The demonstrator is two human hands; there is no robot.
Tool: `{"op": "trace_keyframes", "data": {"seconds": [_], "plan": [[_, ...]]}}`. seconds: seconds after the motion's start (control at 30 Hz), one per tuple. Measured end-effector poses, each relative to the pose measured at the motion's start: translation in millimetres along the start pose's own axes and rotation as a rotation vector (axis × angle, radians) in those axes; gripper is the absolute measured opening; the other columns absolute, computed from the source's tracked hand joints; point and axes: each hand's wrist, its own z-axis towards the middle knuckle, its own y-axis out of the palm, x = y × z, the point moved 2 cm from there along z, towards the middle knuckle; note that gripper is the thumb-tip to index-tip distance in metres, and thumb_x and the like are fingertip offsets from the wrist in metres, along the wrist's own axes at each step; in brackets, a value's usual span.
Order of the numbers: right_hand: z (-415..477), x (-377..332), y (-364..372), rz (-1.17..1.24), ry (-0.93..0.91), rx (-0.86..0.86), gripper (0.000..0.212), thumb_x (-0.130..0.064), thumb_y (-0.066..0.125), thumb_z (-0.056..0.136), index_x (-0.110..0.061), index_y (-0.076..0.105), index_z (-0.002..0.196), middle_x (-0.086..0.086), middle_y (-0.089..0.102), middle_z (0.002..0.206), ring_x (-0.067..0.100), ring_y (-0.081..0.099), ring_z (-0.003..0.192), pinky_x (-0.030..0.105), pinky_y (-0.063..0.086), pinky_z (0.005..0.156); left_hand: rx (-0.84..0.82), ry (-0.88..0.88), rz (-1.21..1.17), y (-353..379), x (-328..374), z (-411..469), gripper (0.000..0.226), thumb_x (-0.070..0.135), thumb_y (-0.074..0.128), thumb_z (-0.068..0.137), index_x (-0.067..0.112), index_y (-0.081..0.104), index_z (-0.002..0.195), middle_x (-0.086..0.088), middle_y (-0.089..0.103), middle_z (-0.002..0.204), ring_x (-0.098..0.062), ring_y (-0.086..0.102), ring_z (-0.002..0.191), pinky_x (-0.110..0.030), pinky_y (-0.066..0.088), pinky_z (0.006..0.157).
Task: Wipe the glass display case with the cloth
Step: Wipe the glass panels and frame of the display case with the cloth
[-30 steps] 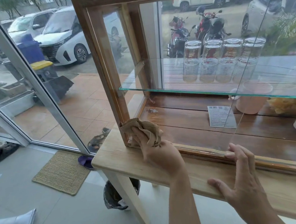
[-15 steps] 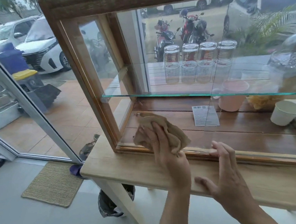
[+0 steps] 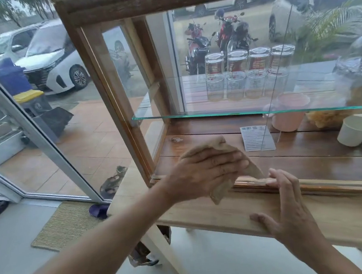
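Fingers (image 3: pixel 226 161) of the left hand (image 3: pixel 203 174) press the cloth (image 3: pixel 211 145) flat on the glass display case (image 3: pixel 310 159); label text unreadable.

- Four upturned glasses (image 3: pixel 250 72) stand in a row on a glass shelf (image 3: pixel 195 114).
- A pink cup (image 3: pixel 288 113) sits beneath the shelf, beside a printed card (image 3: pixel 256 138).
- A white paper cup (image 3: pixel 355 130) stands to the right on dark boards.
- A woven mat (image 3: pixel 67 225) lies on the floor by the door.
- Outside are a white car (image 3: pixel 55 58), a blue bin (image 3: pixel 12 79) and parked motorbikes (image 3: pixel 217 40).
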Motion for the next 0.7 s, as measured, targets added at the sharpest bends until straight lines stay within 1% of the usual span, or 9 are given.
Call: {"op": "trace_keyframes", "data": {"seconds": [0.1,0.2,0.27,0.33,0.4,0.43,0.57,0.63,0.7], "plan": [[1,1,-1,-0.004,0.000,-0.016,0.103,-0.016,0.090,0.057,-0.011,0.030,0.141,-0.004,0.032,0.136,0.011,0.038,0.125,0.015,0.028,0.100,0.003,-0.038,0.026,-17,-19,-20,0.040,0.022,0.068,0.101,0.017,0.061,0.140,0.004,0.055,0.150,-0.013,0.050,0.140,-0.044,0.042,0.116],[0,0,-1,0.003,0.014,-0.014,0.103,-0.019,0.089,0.058,-0.014,0.028,0.141,-0.012,0.027,0.135,0.013,0.040,0.124,0.014,0.028,0.099,-0.089,-0.083,-0.051,-6,2,-47,0.037,0.014,0.061,0.104,0.011,0.060,0.141,0.001,0.052,0.153,-0.016,0.045,0.145,-0.044,0.039,0.120],[0,-1,-1,0.013,0.009,-0.029,0.103,-0.021,0.089,0.059,-0.013,0.028,0.141,-0.012,0.026,0.135,0.014,0.041,0.123,0.012,0.027,0.101,-0.108,-0.027,-0.074,12,23,-29,0.037,0.013,0.058,0.105,0.009,0.059,0.141,0.001,0.051,0.154,-0.017,0.043,0.147,-0.041,0.034,0.123],[0,-1,-2,0.022,0.013,-0.032,0.103,-0.022,0.089,0.059,-0.013,0.029,0.141,-0.011,0.027,0.136,0.007,0.038,0.125,0.004,0.023,0.102,-0.062,0.043,-0.055,14,19,-1,0.037,0.016,0.057,0.106,0.012,0.059,0.143,0.002,0.051,0.154,-0.016,0.044,0.146,-0.038,0.039,0.121],[0,-2,-4,0.027,0.017,-0.035,0.102,-0.021,0.089,0.059,-0.013,0.029,0.141,-0.011,0.028,0.136,-0.008,0.034,0.123,0.000,0.020,0.100,-0.028,0.037,-0.021,3,3,0,0.036,0.017,0.056,0.107,0.014,0.058,0.143,0.003,0.050,0.154,-0.015,0.044,0.146,-0.039,0.041,0.119],[0,-2,-4,0.025,0.016,-0.038,0.102,-0.021,0.089,0.059,-0.014,0.029,0.141,-0.011,0.029,0.135,-0.010,0.034,0.121,0.000,0.021,0.100,-0.038,-0.003,0.003,-4,-6,-9,0.037,0.017,0.056,0.108,0.015,0.057,0.144,0.004,0.049,0.155,-0.014,0.044,0.146,-0.040,0.039,0.120],[-1,-2,-4,0.018,0.016,-0.020,0.102,-0.022,0.088,0.060,-0.016,0.028,0.142,-0.011,0.030,0.135,0.004,0.043,0.116,0.012,0.031,0.099,-0.101,-0.122,-0.014,-4,4,-44,0.042,0.011,0.055,0.106,0.015,0.051,0.148,0.004,0.047,0.156,-0.014,0.040,0.148,-0.041,0.027,0.123],[-1,-3,-4,0.016,0.021,-0.017,0.102,-0.023,0.088,0.061,-0.016,0.028,0.142,-0.012,0.029,0.136,0.007,0.041,0.120,0.013,0.032,0.099,-0.129,-0.066,-0.075,15,23,-26,0.047,0.010,0.061,0.102,0.012,0.050,0.147,0.001,0.047,0.157,-0.017,0.039,0.150,-0.041,0.025,0.126],[0,-2,-4,0.017,0.030,-0.014,0.102,-0.024,0.088,0.060,-0.016,0.028,0.142,-0.012,0.028,0.137,0.007,0.038,0.126,0.015,0.031,0.102,-0.096,0.017,-0.057,18,25,6,0.043,0.013,0.059,0.104,0.011,0.054,0.146,0.000,0.048,0.156,-0.018,0.040,0.149,-0.042,0.029,0.125]]}}
